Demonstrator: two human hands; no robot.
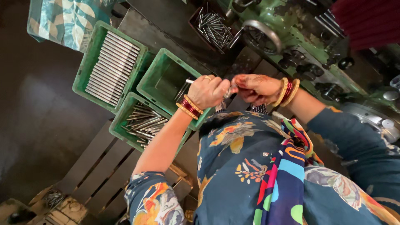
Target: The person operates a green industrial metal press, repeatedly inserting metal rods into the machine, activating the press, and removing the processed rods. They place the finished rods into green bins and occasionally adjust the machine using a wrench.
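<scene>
Left hand (207, 91) fingers grip a thin metal pin (190, 81); right hand (254, 87) fingers closed on its far end. Green bins (143, 87) hold pins.

The scene is seen from a single head-worn camera, aimed steeply downward along the wearer's patterned blue clothing. The view is close: both forearms fill the centre, and the left hand (208, 91) and right hand (254, 88) are met just in front of the chest. Taking the green machine (291, 25) as landmark, it is framed along the upper right edge, while three green crates (143, 68) are caught to its left, lower in the frame. No second view is offered.
</scene>
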